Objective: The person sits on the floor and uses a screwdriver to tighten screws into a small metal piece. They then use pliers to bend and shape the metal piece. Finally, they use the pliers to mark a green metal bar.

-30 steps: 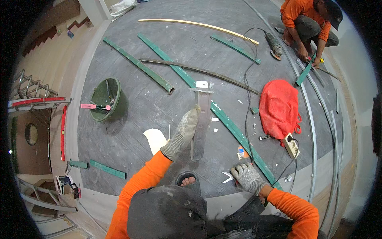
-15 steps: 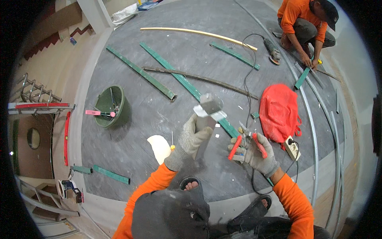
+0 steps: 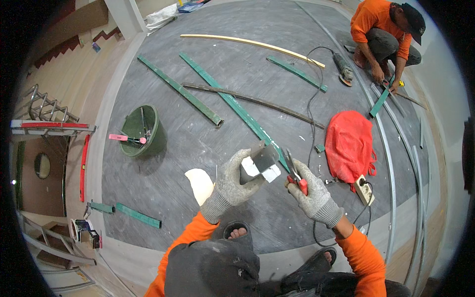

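My left hand [image 3: 232, 180], in a grey knit glove, is wrapped round a short grey sheet-metal channel [image 3: 266, 157] with bent flaps at its end, two of them bright white in the light. Close to its right, my gloved right hand [image 3: 315, 198] grips a pair of tin snips [image 3: 303, 185] by the red handles. The blades point up and a little left, apart from the channel, and the handles look drawn together. Beneath both hands, a long green metal bar [image 3: 237, 109] lies slantwise on the floor.
A green bucket [image 3: 157, 131] with tools stands at left. On the right lie a red bag [image 3: 349, 143], a power strip [image 3: 365, 190] and long metal profiles [image 3: 388, 198]. An angle grinder [image 3: 342, 68] rests near a crouching co-worker [image 3: 383, 34], whose hands hold a green piece [image 3: 380, 103].
The channel has turned, so its flapped end now shows on the right. My right hand has closed the spread handles of the snips and swung their blades upward.
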A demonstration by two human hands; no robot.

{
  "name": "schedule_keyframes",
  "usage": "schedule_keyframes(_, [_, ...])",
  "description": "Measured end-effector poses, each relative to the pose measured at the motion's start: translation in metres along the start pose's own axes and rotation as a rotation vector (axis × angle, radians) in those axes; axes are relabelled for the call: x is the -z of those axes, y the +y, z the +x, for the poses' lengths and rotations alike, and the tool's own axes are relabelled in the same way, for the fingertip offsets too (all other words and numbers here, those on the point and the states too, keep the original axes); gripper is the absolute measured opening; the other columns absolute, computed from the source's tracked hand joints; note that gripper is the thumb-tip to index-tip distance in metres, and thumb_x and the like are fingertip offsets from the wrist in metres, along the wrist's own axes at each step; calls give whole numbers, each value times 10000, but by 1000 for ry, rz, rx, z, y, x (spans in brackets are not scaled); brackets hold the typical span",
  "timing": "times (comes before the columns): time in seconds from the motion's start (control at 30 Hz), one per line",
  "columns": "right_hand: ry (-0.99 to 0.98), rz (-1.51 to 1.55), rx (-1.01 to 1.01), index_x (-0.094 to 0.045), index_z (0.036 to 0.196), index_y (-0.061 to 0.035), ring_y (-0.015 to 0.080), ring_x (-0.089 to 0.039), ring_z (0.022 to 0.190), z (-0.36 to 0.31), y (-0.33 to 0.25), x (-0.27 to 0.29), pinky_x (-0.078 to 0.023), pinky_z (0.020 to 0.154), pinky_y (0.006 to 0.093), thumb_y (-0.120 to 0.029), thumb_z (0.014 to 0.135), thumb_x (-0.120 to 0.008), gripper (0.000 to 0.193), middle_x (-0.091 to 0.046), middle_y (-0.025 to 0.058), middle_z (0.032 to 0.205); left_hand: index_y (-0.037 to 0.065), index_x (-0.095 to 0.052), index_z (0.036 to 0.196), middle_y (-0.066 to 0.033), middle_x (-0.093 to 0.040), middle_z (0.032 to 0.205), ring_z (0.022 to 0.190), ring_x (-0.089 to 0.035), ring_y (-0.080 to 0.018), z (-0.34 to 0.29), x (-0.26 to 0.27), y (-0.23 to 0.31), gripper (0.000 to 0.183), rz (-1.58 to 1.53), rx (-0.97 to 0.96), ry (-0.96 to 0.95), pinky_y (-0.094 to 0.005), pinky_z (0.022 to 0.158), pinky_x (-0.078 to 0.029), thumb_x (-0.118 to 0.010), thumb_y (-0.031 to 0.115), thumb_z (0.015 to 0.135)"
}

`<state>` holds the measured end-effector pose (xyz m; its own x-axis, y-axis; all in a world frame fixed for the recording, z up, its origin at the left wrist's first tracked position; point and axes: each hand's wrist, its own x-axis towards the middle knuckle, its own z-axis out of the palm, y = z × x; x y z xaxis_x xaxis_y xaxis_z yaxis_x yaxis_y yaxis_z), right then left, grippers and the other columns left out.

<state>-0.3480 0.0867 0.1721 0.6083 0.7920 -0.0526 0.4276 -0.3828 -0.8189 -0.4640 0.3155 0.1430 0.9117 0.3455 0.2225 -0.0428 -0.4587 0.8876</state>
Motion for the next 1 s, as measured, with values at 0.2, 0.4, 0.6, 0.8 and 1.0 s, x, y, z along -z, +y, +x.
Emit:
schedule_keyframes(0.2, [-125, 33, -102, -518, 1397, -18, 401, -660, 1168, 4, -11, 9, -517, 993, 445, -187, 999, -627, 446, -685, 227, 1174, 45, -569, 1349, -161, -682, 1164, 1096, -706, -327, 3, 8, 12, 677, 100, -55, 33, -425, 913, -575, -881, 142, 756])
schedule_keyframes(0.4, [-106, -7, 24, -519, 1404, -52, 394, -615, 1235, -1, -13, 5, -502, 1017, 452, -169, 982, -639, 454, -617, 228, 1298, 66, -579, 1327, -159, -677, 1149, 1056, -704, -341, 3, 8, 11, 697, 233, -173, 75, -440, 875, -574, -905, 171, 720])
schedule_keyframes(0.6, [-50, -66, 89, -485, 1431, -58, 419, -594, 1246, 0, -19, 5, -494, 1031, 465, -93, 925, -662, 537, -581, 241, 1331, 72, -592, 1308, -164, -673, 1125, 1029, -699, -357, 4, 12, 22, 689, 387, -196, 23, -451, 861, -568, -898, 218, 709])
schedule_keyframes(0.8, [-43, -152, 81, -457, 1453, -38, 441, -584, 1242, 0, -17, 2, -492, 1032, 477, -65, 900, -657, 589, -571, 266, 1331, 62, -608, 1275, -167, -681, 1118, 1009, -705, -359, 4, 15, 32, 669, 469, -148, -48, -452, 840, -569, -892, 215, 689])
schedule_keyframes(1.0, [-46, -184, 60, -453, 1459, -28, 446, -584, 1239, -1, -21, 2, -493, 1030, 479, -77, 912, -646, 582, -576, 275, 1324, 61, -609, 1268, -163, -680, 1098, 990, -704, -360, 3, 16, 33, 651, 506, -162, -66, -455, 835, -571, -877, 267, 712])
